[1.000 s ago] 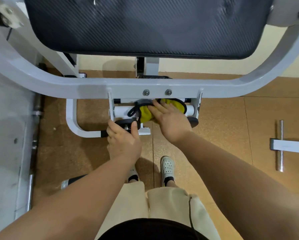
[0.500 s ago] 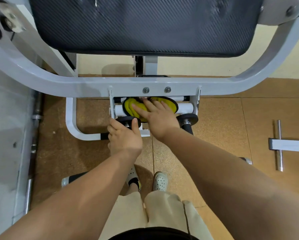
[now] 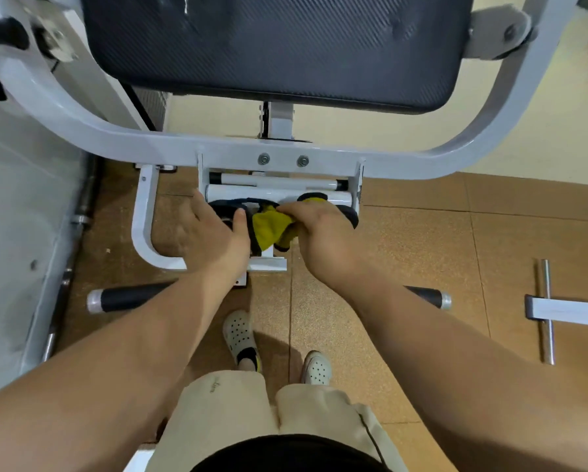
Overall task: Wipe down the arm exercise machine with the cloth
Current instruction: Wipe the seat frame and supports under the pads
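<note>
Cork-brown floor: speckled tiles (image 3: 422,253) with thin seams run under the machine; a pale wall rises behind it and a grey panel (image 3: 16,206) stands along the left edge.
Machine: white steel frame (image 3: 170,148) curving around a black padded rest (image 3: 279,46), with white cross tubes (image 3: 272,192) low in the middle.
Counts: two bolts (image 3: 263,159) on the front bar, two black-gripped handles (image 3: 129,298) near the floor at either side, two pale perforated shoes (image 3: 240,332), one yellow cloth with a dark border (image 3: 268,226), one separate white bar with a metal rod (image 3: 546,311) on the right.
Cloth position: bunched just below the cross tubes, between the two hands, touching both.
Right hand (image 3: 323,236): fingers curled together and clamped on the cloth's right side.
Left hand (image 3: 211,233): fingers spread apart and blurred, thumb against the cloth's dark edge; whether it grips anything I cannot tell.
Change since half a second ago: the cloth was spread flat on the tubes under open right fingers and is now gathered lower; the left hand has let go of the black knob and opened; both handles now show.
</note>
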